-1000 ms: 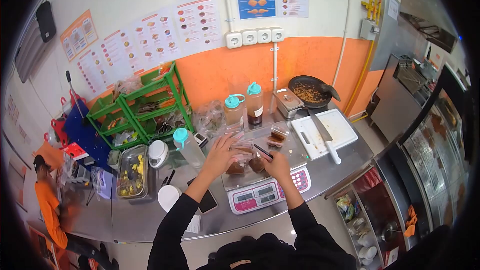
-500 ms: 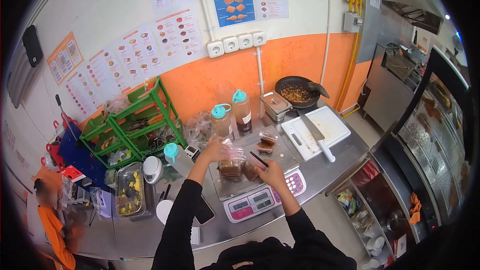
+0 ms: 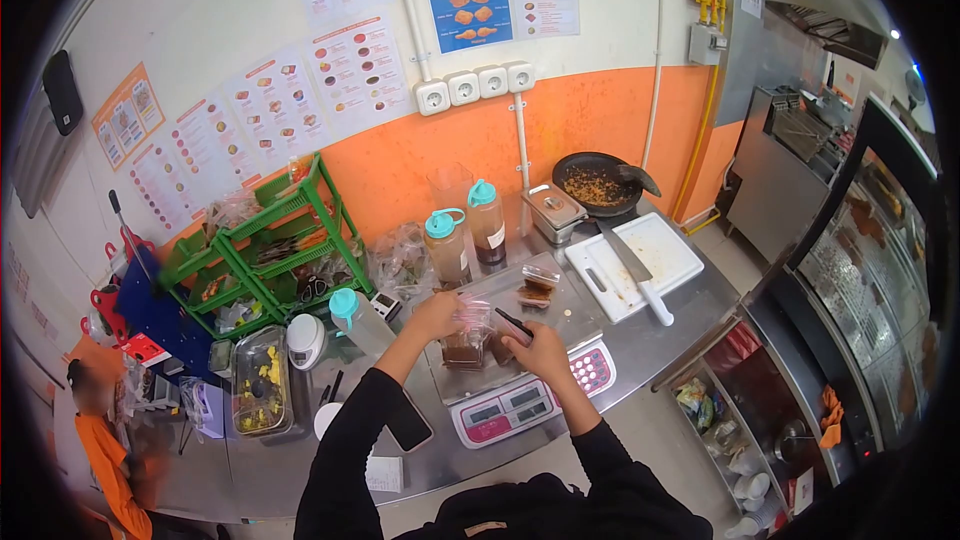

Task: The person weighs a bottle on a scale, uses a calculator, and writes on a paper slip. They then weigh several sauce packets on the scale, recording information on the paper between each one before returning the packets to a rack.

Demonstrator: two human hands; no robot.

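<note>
My left hand (image 3: 437,316) is closed on the upper part of a clear plastic bag (image 3: 465,348) with brown contents. That bag is on the steel platform of a digital scale (image 3: 507,410). In my right hand (image 3: 541,351) is a slim black marker (image 3: 513,322), its end pointing toward the bags. Another brown-filled bag (image 3: 501,348) lies between the two hands, partly covered by the right fingers. Farther back on the platform, a small pile of filled bags (image 3: 537,286) rests apart from both hands.
Behind the scale stand sauce bottles (image 3: 486,225). A knife (image 3: 633,266) lies on the white cutting board (image 3: 655,290) at right, near a frying pan (image 3: 597,183). Leftward are a phone (image 3: 409,424), a glass tray (image 3: 262,380) and green racks (image 3: 265,245). Another person (image 3: 105,450) is far left.
My left hand has shifted slightly right and lower with the bag top. The marker in my right hand has tilted a little and moved slightly left.
</note>
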